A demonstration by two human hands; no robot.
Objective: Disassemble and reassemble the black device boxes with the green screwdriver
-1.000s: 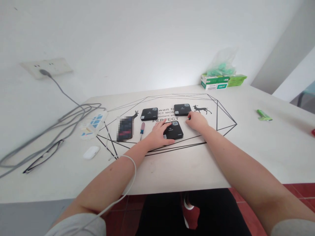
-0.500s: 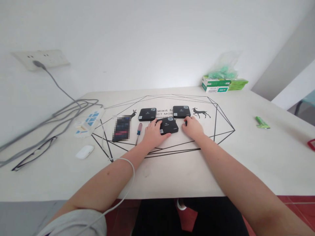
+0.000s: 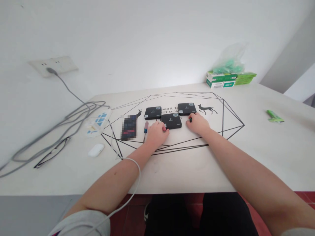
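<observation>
Three flat black square set-top boxes with stickers lie on the table: a left one (image 3: 153,113), a right one (image 3: 187,108), and a front one (image 3: 171,121) between and nearer to me. My left hand (image 3: 157,133) rests at the left front corner of the front box, fingers curled in; their inner side is hidden. To the right of that box, just in front of the right one, my right hand (image 3: 199,124) is closed around a small dark thing (image 3: 190,120), mostly covered by the fingers. A screwdriver (image 3: 146,127) with a reddish and blue handle lies left of my left hand.
On the left are a blurred-out phone (image 3: 129,127), a white earbud case (image 3: 96,150), eyeglasses (image 3: 52,152), a white-and-blue power strip (image 3: 99,123) and grey cables (image 3: 81,109). A white cord crosses my left forearm. Green boxes (image 3: 221,78) and a green tube (image 3: 274,116) are right.
My left hand has drawn its fingers in from the front box, which now sits straighter. The right hand stays closed beside it. The view has shifted slightly.
</observation>
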